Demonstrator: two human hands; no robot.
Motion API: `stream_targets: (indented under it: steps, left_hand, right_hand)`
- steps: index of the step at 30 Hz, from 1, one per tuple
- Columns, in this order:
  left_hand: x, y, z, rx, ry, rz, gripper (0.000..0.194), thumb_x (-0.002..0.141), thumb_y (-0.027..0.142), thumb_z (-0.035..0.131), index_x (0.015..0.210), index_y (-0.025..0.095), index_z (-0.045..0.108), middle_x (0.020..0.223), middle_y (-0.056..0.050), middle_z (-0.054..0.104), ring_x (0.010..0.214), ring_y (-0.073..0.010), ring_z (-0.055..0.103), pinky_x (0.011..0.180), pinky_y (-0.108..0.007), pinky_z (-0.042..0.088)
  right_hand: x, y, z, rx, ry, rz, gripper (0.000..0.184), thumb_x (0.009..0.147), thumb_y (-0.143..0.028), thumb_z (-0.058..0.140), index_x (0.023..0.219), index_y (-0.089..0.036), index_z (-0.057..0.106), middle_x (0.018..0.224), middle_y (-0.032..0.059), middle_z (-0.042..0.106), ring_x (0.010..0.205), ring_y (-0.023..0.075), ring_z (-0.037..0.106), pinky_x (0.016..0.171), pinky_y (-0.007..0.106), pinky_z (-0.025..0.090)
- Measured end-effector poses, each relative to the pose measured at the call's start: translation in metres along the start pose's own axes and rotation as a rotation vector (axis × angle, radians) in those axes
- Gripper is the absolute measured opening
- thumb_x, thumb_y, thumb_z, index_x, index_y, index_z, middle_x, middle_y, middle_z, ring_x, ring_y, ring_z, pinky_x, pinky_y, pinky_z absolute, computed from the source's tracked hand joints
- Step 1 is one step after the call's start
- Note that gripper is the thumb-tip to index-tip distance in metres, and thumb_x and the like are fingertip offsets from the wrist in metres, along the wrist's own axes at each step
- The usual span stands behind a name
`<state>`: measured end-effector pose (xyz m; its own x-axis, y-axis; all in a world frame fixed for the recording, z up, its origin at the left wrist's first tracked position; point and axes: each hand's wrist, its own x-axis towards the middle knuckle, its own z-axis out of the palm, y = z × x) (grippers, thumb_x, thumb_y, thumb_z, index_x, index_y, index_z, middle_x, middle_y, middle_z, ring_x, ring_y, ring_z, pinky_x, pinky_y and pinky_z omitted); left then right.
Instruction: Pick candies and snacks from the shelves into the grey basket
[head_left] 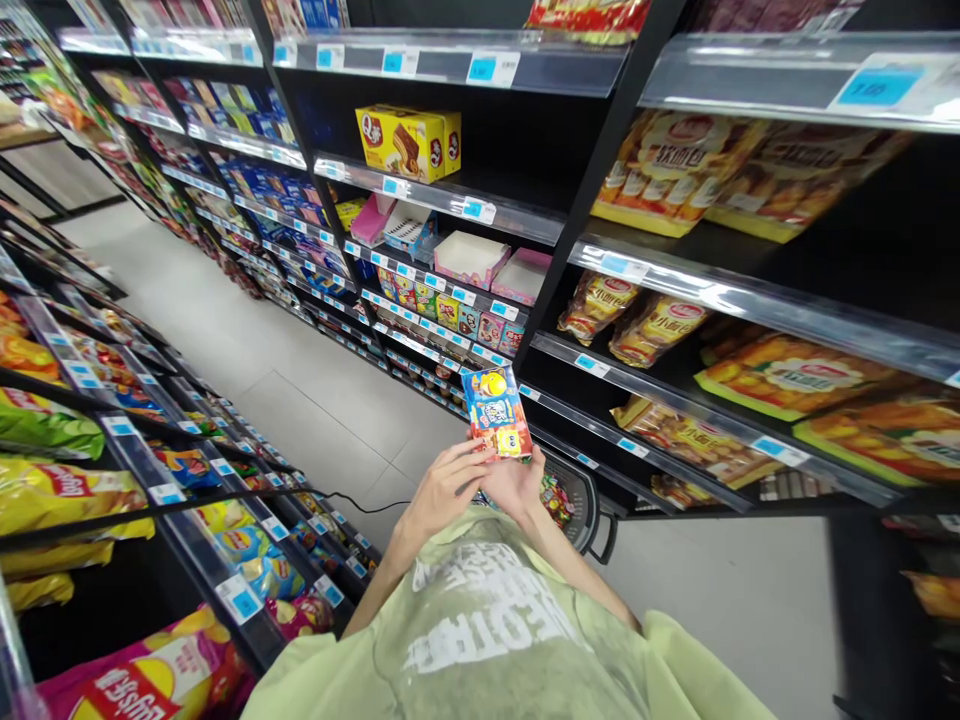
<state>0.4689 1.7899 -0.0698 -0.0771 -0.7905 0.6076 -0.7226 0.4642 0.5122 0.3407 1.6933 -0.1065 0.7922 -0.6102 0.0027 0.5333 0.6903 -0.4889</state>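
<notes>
I hold a small colourful snack box [496, 411] upright in front of my chest, its printed face toward me. My left hand [444, 487] grips its lower left edge with curled fingers. My right hand [516, 482] closes round its lower right side. Both hands sit just above my pale green shirt. Below and behind my right hand hangs a dark shopping basket [583, 505] with a few packets in it.
Black shelves of snacks line both sides of a grey tiled aisle [300, 390]. Chip bags [60, 490] fill the left shelves. Bread packs [667, 165] and a yellow box [409, 140] stand on the right shelves. A black cable [360, 503] lies on the floor.
</notes>
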Motion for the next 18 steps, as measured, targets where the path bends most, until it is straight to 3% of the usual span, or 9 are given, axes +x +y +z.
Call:
stream_targets:
  steps: [18]
  left_hand:
    - [0.0009,-0.0008,-0.0015,-0.032,0.0,-0.002,0.025,0.092,0.012,0.059,0.112,0.023,0.07,0.124,-0.008,0.069,0.132,-0.0236,0.053,0.105,-0.05,0.051]
  right_hand:
    - [0.0012,0.0031,-0.0078,-0.076,-0.016,0.019,0.085,0.07,-0.082,0.047,0.128,-0.02,0.058,0.135,0.0143,0.056,0.12,0.0286,0.054,0.096,0.045,0.049]
